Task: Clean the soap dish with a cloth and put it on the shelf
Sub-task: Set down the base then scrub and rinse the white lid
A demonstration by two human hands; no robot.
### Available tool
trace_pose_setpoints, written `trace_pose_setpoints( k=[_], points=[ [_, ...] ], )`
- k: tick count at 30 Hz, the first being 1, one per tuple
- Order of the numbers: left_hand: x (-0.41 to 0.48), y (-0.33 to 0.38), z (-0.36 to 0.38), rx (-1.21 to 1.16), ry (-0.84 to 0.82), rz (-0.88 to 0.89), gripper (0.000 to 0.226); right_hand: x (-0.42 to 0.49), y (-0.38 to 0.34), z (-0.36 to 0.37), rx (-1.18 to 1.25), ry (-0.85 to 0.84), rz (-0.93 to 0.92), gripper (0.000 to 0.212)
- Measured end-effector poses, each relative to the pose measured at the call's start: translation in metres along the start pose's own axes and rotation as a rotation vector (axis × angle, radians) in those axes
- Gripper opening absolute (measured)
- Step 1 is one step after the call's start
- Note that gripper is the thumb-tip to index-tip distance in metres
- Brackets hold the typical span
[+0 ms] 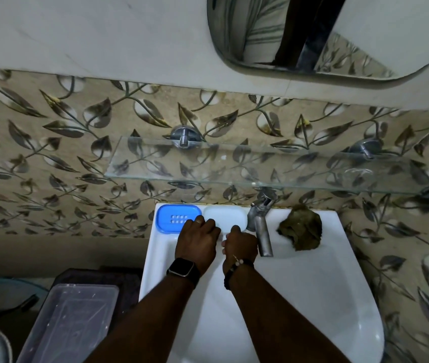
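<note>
1. Soap dish (pixel 175 218) (blue, slotted) on the sink (pixel 313 284) ledge, L of tap (pixel 260 224); white half (pixel 225 217) just L of tap.
2. L hand (pixel 197 239) & R hand (pixel 239 242) at front edge of both halves, fingers curled. Actual grasp: can't tell.
3. Cloth (pixel 299 227) lies R of tap, untouched, so wiping prob. not begun.
4. Glass shelf (pixel 234 176) above tap holds no dish yet. Wipe + placing still left.

On sink ledge (pixel 339 258): blue tray (pixel 171 213), white dish (pixel 225 216), tap (pixel 260 226), brown cloth (pixel 301 227).

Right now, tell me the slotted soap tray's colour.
The slotted tray is blue; head view shows it.
</note>
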State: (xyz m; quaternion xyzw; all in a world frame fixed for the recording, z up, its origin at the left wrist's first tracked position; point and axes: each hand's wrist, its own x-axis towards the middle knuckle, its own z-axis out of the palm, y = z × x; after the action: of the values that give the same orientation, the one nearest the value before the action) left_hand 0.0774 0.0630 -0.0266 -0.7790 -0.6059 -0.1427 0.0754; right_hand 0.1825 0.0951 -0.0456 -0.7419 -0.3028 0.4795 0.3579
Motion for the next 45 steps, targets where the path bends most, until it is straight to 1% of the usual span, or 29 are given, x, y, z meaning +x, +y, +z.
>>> trace_pose_setpoints(
  k=[3, 6, 9, 12, 15, 17, 20, 22, 24, 25, 27, 28, 29, 30, 32, 33, 37, 40, 42, 45],
  points=[
    [-0.005, 0.001, -0.012, 0.003, -0.009, -0.004, 0.011, -0.015, -0.008, -0.004, 0.121, -0.046, 0.018, 0.031],
    [-0.013, 0.002, -0.03, 0.019, -0.004, 0.015, 0.015, -0.035, -0.012, -0.013, 0.192, -0.025, 0.048, 0.026],
    [-0.029, 0.003, -0.048, 0.032, 0.012, 0.025, 0.016, -0.057, -0.012, -0.02, 0.18, 0.014, 0.071, 0.032],
    [-0.052, 0.007, -0.063, 0.041, 0.009, 0.022, 0.016, -0.085, -0.005, -0.028, 0.219, 0.011, 0.065, 0.029],
    [-0.078, 0.014, -0.072, 0.049, -0.04, 0.033, 0.016, -0.101, 0.016, -0.039, 0.19, -0.018, 0.045, 0.027],
    [-0.09, 0.019, -0.074, 0.067, -0.069, 0.056, 0.017, -0.106, 0.037, -0.042, 0.098, 0.003, -0.054, 0.031],
    [-0.097, 0.024, -0.08, 0.102, -0.121, 0.093, 0.014, -0.112, 0.065, -0.05, -0.023, 0.079, -0.217, 0.034],
    [-0.098, 0.029, -0.084, 0.141, -0.157, 0.14, 0.013, -0.118, 0.076, -0.06, -0.048, 0.053, -0.343, 0.031],
    [-0.094, 0.033, -0.088, 0.17, -0.186, 0.182, 0.019, -0.121, 0.083, -0.071, -0.1, 0.009, -0.474, 0.019],
    [-0.09, 0.035, -0.091, 0.187, -0.193, 0.2, 0.018, -0.121, 0.085, -0.075, -0.109, -0.018, -0.515, 0.019],
    [-0.081, 0.04, -0.098, 0.214, -0.212, 0.24, 0.01, -0.118, 0.092, -0.081, -0.128, -0.071, -0.562, 0.029],
    [-0.076, 0.042, -0.1, 0.224, -0.218, 0.257, 0.011, -0.116, 0.094, -0.083, -0.137, -0.083, -0.572, 0.025],
    [-0.071, 0.046, -0.103, 0.234, -0.23, 0.271, 0.012, -0.117, 0.095, -0.086, -0.134, -0.088, -0.566, 0.016],
    [-0.066, 0.049, -0.106, 0.242, -0.233, 0.28, 0.012, -0.116, 0.096, -0.087, -0.114, -0.088, -0.543, 0.011],
    [-0.058, 0.057, -0.109, 0.246, -0.22, 0.301, 0.013, -0.115, 0.094, -0.091, -0.052, -0.108, -0.454, 0.028],
    [-0.055, 0.06, -0.11, 0.244, -0.212, 0.31, 0.013, -0.117, 0.09, -0.093, -0.03, -0.128, -0.39, 0.033],
    [-0.045, 0.071, -0.107, 0.275, -0.199, 0.346, 0.018, -0.12, 0.082, -0.097, 0.189, -0.189, -0.194, 0.029],
    [-0.04, 0.076, -0.104, 0.276, -0.199, 0.371, 0.031, -0.118, 0.082, -0.098, 0.276, -0.228, -0.099, 0.029],
    [-0.038, 0.079, -0.103, 0.27, -0.183, 0.4, 0.038, -0.119, 0.08, -0.099, 0.396, -0.235, -0.028, 0.03],
    [-0.035, 0.083, -0.1, 0.25, -0.149, 0.438, 0.044, -0.119, 0.077, -0.098, 0.528, -0.256, 0.058, 0.034]
  ],
)
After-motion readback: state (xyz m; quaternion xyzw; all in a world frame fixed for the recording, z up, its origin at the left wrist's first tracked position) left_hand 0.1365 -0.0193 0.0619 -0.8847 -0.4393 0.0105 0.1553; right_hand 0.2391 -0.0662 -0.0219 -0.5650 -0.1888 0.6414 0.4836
